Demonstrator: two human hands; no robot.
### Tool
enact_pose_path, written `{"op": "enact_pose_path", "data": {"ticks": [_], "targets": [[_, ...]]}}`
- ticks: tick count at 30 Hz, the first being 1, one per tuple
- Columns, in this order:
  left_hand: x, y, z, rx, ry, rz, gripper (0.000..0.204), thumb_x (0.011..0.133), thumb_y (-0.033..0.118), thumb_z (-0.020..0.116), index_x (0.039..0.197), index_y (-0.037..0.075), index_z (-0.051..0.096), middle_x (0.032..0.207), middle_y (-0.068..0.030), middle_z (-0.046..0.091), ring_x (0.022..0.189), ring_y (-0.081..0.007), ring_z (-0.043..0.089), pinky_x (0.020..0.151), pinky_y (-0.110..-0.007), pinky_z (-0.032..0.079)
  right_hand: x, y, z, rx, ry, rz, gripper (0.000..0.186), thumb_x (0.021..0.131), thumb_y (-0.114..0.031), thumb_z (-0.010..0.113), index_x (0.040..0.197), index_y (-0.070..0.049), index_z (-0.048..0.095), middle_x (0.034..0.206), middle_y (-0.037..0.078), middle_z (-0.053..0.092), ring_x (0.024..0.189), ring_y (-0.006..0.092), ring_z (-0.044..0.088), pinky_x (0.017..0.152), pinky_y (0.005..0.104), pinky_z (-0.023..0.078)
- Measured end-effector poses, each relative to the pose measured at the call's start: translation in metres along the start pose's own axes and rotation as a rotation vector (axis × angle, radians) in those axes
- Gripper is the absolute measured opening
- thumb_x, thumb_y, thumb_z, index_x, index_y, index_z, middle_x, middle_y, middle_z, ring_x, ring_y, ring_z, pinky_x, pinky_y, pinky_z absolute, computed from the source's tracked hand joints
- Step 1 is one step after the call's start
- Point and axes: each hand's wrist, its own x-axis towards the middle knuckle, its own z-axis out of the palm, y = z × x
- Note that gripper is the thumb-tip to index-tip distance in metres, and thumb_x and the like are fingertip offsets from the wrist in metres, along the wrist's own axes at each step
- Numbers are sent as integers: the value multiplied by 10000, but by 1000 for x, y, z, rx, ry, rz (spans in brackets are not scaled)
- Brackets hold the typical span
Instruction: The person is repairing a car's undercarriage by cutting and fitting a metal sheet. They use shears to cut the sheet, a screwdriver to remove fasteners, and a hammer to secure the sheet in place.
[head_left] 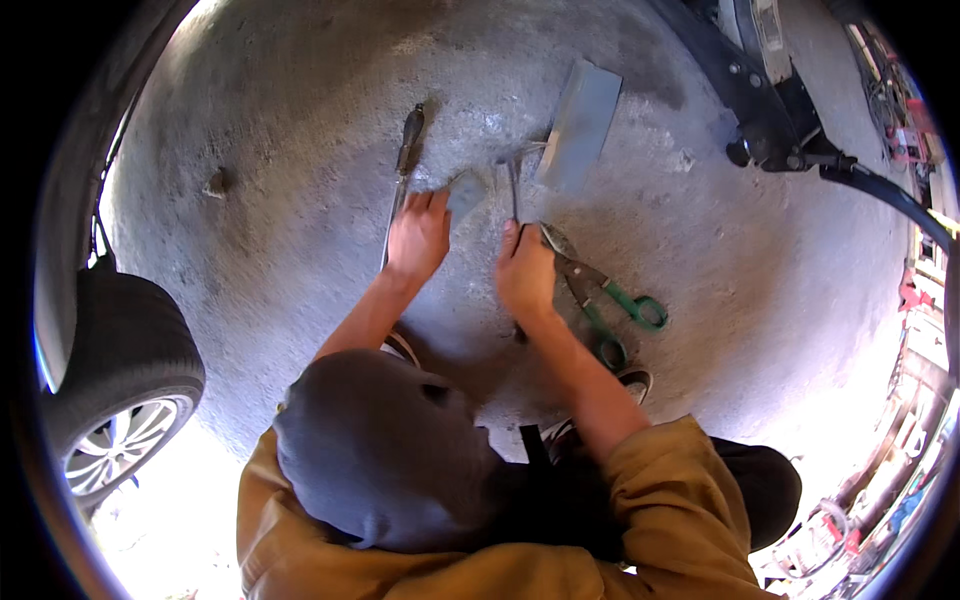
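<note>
My left hand (418, 235) has curled fingers pinching a small grey sheet piece (467, 195) low on the concrete. A long tool with a dark handle (410, 135) lies just beside those fingers. My right hand (525, 265) is closed around a hammer (513, 185) with a slim shaft, its head slightly blurred near the edge of a larger grey rectangular plate (580, 120). Beneath and right of that hand lie large shears with green handles (640, 308), their blades partly hidden by it.
Concrete floor (260, 260) surrounds the work. A car wheel (125, 440) stands at the left. A black metal jointed frame (760, 110) reaches in at the upper right. Assorted clutter with red items (905, 145) lines the far right. A small lump (215, 185) sits left of the tools.
</note>
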Motion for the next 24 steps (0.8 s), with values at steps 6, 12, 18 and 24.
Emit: {"op": "enact_pose_path", "data": {"ticks": [6,12,18,24], "targets": [[61,17,-4,150,-349,5,360,774,124,691,1086,15,547,959,-165,621,899,-397,602,775,-428,499,3,2,-12,92,26,-35,369,962,-355,432,844,-12,501,670,260,602,657,472,587,602,531,456],[71,-35,-6,-430,-79,-340,342,767,154,720,1040,-12,598,898,-215,656,878,-292,659,749,-397,530,7,-5,-14,205,72,-53,361,961,-334,454,825,-3,504,649,248,583,634,457,578,574,506,442],[25,-40,-8,-662,-177,-883,366,800,279,700,998,-16,607,833,-224,663,777,-308,675,678,-404,527,0,-5,-10,133,66,-94,333,957,-319,474,835,-11,510,651,220,587,615,428,580,560,471,444],[-5,5,-20,170,-79,-529,285,839,304,637,936,49,555,918,-165,664,797,-380,645,666,-468,510,-8,-10,-13,173,33,-155,301,955,-294,484,889,-2,518,656,183,591,607,393,590,552,443,451]]}}
